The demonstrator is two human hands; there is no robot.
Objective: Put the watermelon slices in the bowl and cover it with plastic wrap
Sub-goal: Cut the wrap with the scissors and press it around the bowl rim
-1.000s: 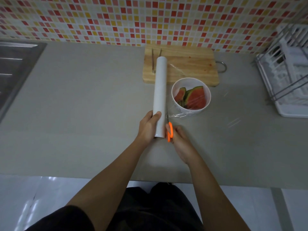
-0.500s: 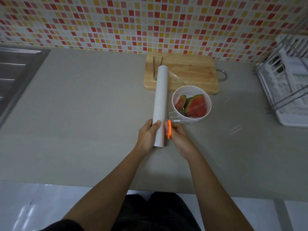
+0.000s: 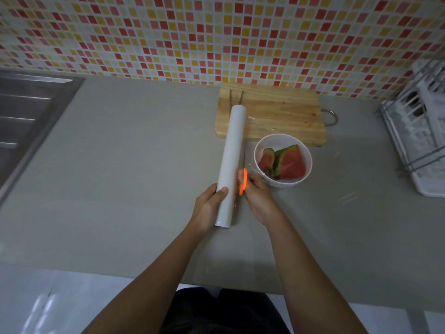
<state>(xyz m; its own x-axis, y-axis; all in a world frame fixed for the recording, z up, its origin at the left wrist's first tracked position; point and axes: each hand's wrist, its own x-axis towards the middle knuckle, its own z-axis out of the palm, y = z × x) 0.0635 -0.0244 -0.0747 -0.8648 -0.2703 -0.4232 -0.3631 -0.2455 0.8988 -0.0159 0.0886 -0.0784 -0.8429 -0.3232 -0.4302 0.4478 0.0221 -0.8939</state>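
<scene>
A white bowl on the grey counter holds watermelon slices, with clear film stretched over it from the roll. The white plastic wrap roll lies pointing away from me, just left of the bowl. My left hand grips the roll's near end. My right hand holds orange-handled scissors, whose blades run along the roll's right side between roll and bowl.
A wooden cutting board lies behind the bowl, with metal tongs on its left end. A steel sink is at the far left, a white dish rack at the right. The counter's front edge is near my body.
My right hand with the scissors has moved forward along the roll toward the bowl. The view has shifted; my left hand keeps its hold on the roll.
</scene>
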